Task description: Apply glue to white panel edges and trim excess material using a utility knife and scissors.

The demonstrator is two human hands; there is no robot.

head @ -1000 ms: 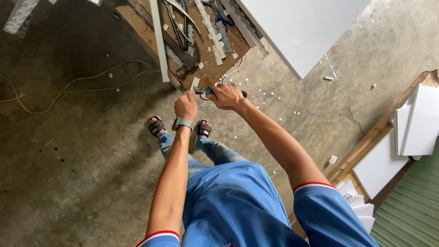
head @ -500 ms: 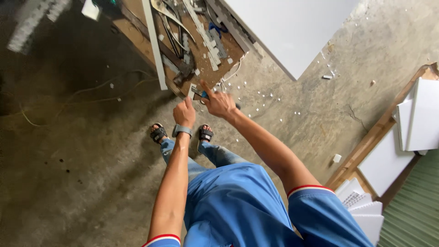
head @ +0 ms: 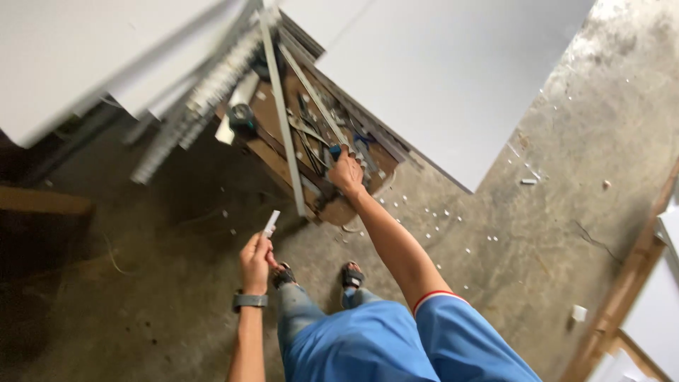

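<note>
Fingers of my left hand (head: 254, 262) pinch a small white strip (head: 271, 221), just short of the brown board (head: 332, 209). My right hand (head: 346, 172) grips a blue-handled tool (head: 335, 150) on that board; I'd lift it slowly, clear of the clutter.

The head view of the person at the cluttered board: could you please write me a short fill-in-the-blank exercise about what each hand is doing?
1. The left hand holds up a small ____ strip.
2. The right hand reaches out to the wooden board, gripping a tool with a ____ handle.
3. A watch sits on the ____ wrist.
4. The floor is strewn with small ____ bits.

Missing words: white; blue; left; white
</note>
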